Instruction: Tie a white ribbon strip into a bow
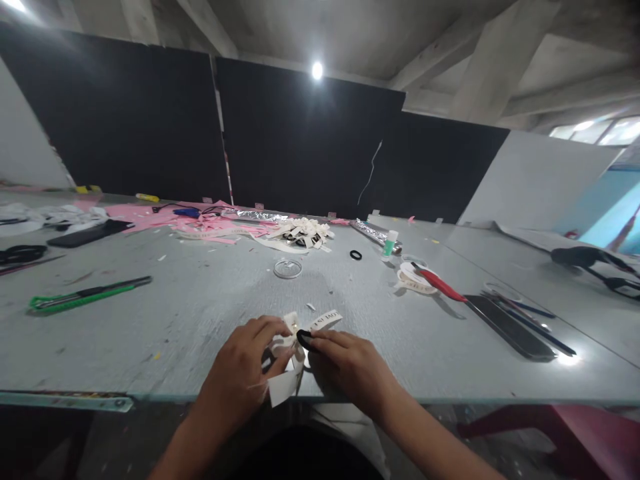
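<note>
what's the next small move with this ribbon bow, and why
I'd probably seat the black elastic band snugly against the middle of the ribbon bow. The right hand already holds the band right beside the bow's middle, while the left hand steadies the loops, so neither seems to need regripping first.

We have a bare left hand (245, 360), right hand (357, 367) and forearms (425, 423), with black clothing (305, 457) low between them.
</note>
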`<state>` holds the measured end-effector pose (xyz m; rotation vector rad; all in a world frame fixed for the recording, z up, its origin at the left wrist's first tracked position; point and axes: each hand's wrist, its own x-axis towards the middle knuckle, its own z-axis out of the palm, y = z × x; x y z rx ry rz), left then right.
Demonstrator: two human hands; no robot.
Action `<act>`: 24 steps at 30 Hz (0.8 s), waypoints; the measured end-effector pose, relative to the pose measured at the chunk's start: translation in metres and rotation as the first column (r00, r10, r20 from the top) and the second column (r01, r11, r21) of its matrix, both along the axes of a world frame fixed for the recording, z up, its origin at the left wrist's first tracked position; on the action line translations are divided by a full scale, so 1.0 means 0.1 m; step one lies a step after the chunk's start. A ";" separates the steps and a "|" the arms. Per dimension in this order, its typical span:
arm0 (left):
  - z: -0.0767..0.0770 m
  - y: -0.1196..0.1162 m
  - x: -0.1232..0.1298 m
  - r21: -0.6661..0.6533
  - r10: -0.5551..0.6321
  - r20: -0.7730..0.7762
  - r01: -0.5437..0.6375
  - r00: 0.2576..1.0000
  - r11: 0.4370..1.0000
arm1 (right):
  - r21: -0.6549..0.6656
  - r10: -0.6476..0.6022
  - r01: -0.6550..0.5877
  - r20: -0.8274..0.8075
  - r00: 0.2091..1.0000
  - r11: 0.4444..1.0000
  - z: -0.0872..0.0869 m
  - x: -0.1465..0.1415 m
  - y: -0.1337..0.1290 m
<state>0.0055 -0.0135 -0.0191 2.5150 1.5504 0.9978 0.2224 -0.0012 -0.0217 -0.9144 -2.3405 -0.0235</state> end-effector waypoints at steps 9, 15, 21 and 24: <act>0.02 -0.10 0.05 -0.007 -0.038 -0.051 0.038 0.998 0.999 | 0.123 0.014 -0.021 0.060 0.998 0.992 0.12 0.02 0.03; 0.01 -0.10 0.04 -0.037 -0.030 -0.035 0.028 0.999 0.999 | 0.111 0.150 -0.137 -0.115 0.982 0.984 0.31 0.03 0.22; 0.04 -0.10 0.02 -0.046 -0.119 -0.074 0.116 0.990 0.992 | 0.063 0.192 -0.190 -0.026 0.981 0.980 0.13 0.04 0.22; 0.05 -0.11 0.02 -0.056 -0.142 -0.074 0.138 0.987 0.989 | 0.048 0.179 -0.183 0.075 0.981 0.982 0.07 0.05 0.17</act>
